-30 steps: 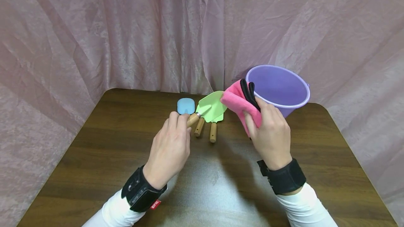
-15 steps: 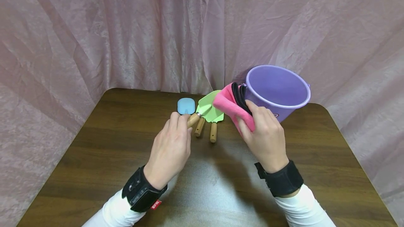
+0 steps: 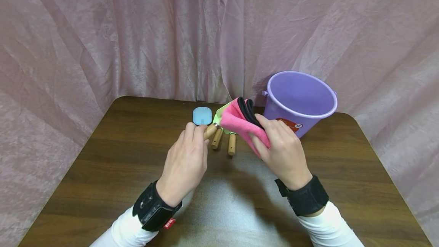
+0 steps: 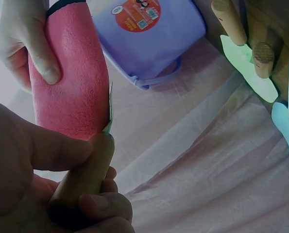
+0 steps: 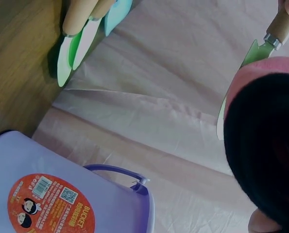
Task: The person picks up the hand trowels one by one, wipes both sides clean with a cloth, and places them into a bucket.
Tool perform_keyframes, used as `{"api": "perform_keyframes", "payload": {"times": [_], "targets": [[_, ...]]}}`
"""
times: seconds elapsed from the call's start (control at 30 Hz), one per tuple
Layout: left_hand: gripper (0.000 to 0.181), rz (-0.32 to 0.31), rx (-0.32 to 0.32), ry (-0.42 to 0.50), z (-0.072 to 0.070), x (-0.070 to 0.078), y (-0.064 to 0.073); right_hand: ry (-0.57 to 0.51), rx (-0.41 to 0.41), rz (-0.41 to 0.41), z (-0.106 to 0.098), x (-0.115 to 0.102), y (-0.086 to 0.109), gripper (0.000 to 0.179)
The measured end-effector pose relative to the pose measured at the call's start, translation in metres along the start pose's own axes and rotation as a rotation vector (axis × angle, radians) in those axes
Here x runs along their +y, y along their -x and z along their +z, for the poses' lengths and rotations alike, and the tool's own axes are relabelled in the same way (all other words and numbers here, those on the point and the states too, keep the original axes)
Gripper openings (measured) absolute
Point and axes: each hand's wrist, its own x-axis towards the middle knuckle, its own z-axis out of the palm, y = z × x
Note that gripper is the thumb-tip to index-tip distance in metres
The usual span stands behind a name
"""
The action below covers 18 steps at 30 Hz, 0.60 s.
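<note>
My left hand [image 3: 185,157] grips the wooden handle [image 4: 86,179] of a hand trowel [image 3: 211,129], its pale green blade pointing up and to the right. With the thumb and fingers, my right hand [image 3: 284,149] holds a folded pink cloth [image 3: 240,125] with black edging. The cloth overlaps most of the trowel blade in the head view. From the left wrist, the cloth [image 4: 74,82] lies right along the blade, which shows as a thin green edge. A green part of the blade [image 5: 258,52] shows beside the cloth in the right wrist view.
Two more green tools with wooden handles, one handle [image 3: 231,145] nearer the front, lie on the table [image 3: 137,144]. A light-blue tool head [image 3: 202,115] lies beside them. At the back right stands a purple bucket [image 3: 272,106] with a red label. A pink curtain [image 3: 171,48] hangs behind.
My right hand has moved left and toward me with the cloth, from near the bucket, across the trowel blade toward its handle. My left hand has stayed almost still.
</note>
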Motion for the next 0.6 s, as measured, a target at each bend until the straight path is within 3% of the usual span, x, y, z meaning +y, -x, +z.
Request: {"api": "perform_keyframes", "payload": {"times": [0.6], "targets": [[0.035,0.003,-0.021,-0.003,-0.0005,-0.0004,-0.0002,-0.012,-0.03,-0.099,0.0001,-0.0005,-0.0005,0.045]]}}
